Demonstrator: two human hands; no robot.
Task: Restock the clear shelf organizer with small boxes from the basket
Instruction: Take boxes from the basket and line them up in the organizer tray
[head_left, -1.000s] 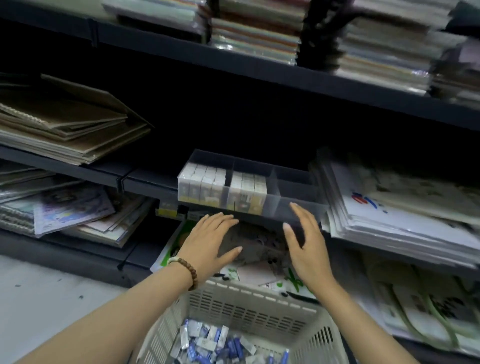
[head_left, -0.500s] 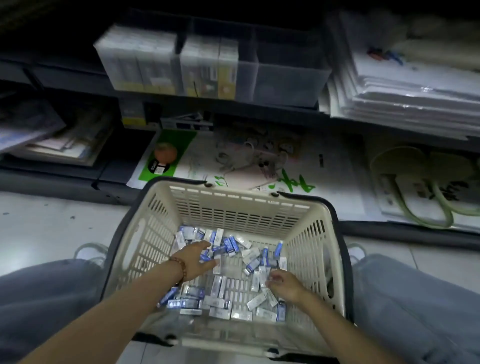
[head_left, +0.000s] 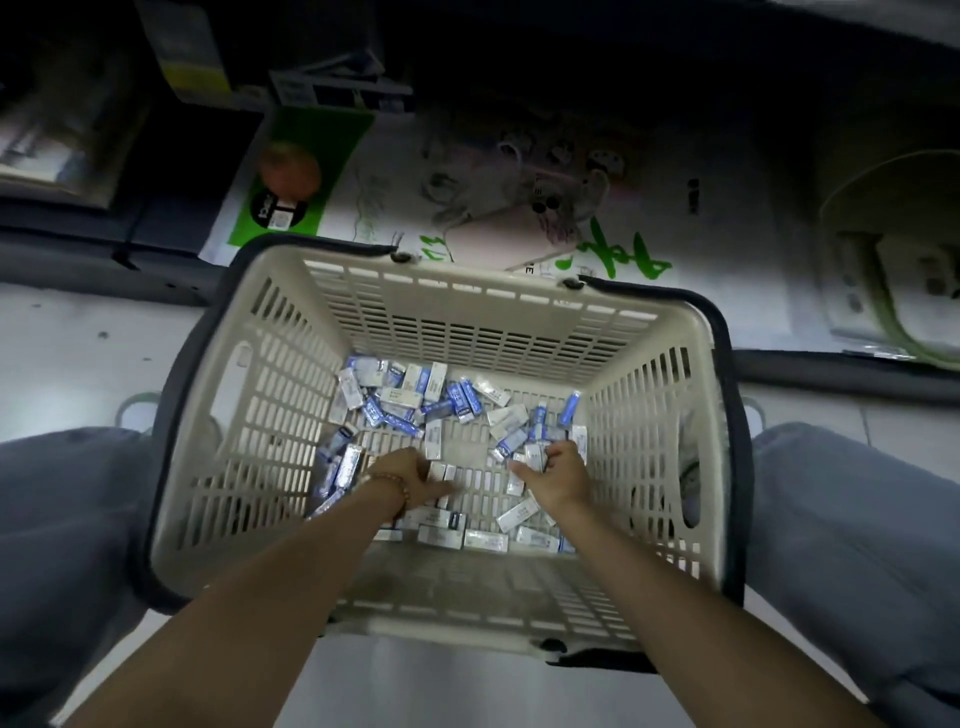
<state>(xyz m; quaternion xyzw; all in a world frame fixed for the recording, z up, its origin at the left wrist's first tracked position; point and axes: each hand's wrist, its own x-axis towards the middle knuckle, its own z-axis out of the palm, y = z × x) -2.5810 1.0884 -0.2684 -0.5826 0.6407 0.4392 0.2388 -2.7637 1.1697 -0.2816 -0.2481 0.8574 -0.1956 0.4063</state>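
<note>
The basket (head_left: 291, 395) holds small boxes (head_left: 400, 399); the right hand (head_left: 563, 475) grips some.

Nothing readable here. The small boxes (head_left: 410, 400) at the fingers (head_left: 556, 454) carry print but it's all blur, and the green brush lettering (head_left: 628, 254) on the sheet (head_left: 395, 208) well beyond them is illegible too.

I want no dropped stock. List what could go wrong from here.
The right hand curls round several small boxes at once; one could slip out on the lift. The left hand is blurred among the rest in the basket, so its grip may be unsure.
</note>
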